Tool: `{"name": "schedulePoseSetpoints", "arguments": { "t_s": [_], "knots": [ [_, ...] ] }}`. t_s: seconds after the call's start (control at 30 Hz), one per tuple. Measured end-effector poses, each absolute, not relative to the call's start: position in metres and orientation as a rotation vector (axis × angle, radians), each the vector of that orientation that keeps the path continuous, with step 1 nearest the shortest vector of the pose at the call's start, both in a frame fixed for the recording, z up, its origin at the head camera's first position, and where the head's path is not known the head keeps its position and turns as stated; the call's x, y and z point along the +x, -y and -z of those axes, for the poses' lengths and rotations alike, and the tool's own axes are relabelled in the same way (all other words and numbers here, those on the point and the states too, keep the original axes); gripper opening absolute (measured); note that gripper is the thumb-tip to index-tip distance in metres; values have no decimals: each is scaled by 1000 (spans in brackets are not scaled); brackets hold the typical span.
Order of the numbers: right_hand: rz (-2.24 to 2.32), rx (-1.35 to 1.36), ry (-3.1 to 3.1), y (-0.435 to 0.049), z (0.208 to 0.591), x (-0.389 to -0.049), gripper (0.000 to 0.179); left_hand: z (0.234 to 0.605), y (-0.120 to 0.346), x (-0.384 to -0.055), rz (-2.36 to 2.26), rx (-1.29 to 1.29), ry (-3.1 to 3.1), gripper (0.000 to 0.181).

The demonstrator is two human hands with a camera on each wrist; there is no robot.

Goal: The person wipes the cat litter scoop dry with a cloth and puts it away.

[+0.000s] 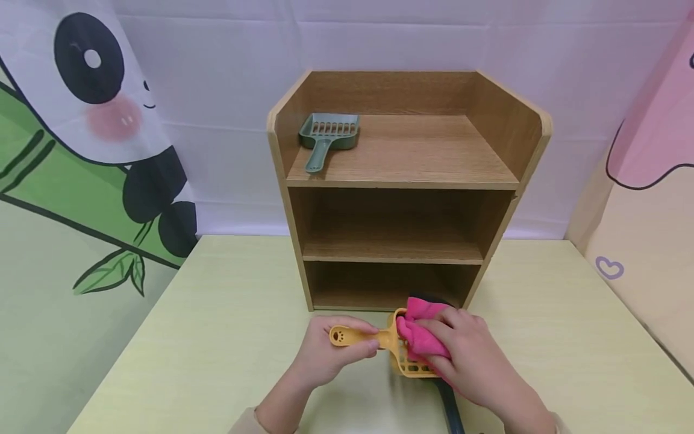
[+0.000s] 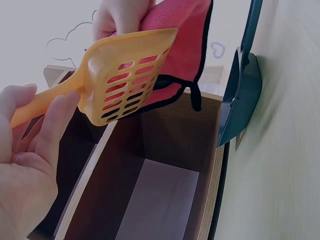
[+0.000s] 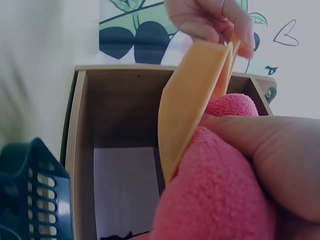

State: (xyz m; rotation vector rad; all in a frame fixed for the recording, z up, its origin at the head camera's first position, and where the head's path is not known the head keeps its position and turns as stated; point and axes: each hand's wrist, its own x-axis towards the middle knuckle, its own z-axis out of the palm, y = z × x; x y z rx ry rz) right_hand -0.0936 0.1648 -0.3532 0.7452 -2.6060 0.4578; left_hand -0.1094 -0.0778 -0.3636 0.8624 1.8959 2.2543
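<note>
A yellow litter scoop with a slotted pan and a paw print on its handle is held up over the table in front of the shelf. My left hand grips its handle between thumb and fingers. Bunched in my right hand is a pink cloth with black edging, which presses into the scoop's pan. Through the slots the cloth shows pink in the left wrist view. Below on the table lies a dark teal litter scoop, mostly hidden in the head view except its handle.
Behind the hands stands a wooden shelf unit with two lower compartments. On its top board, at the left, sits a grey-green litter scoop. The pale table extends to both sides, with printed cloth walls around it.
</note>
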Motion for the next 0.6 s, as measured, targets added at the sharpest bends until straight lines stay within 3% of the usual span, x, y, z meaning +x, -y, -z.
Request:
{"name": "schedulePoseSetpoints", "arguments": {
  "t_s": [0.37, 0.6],
  "knots": [
    [-390, 640, 2637, -179, 346, -97, 40, 364, 82, -113, -2295, 898, -1904, 23],
    [-509, 757, 2522, -178, 345, -96, 41, 368, 77, -112, -2201, 806, -1973, 26]
  ]
}}
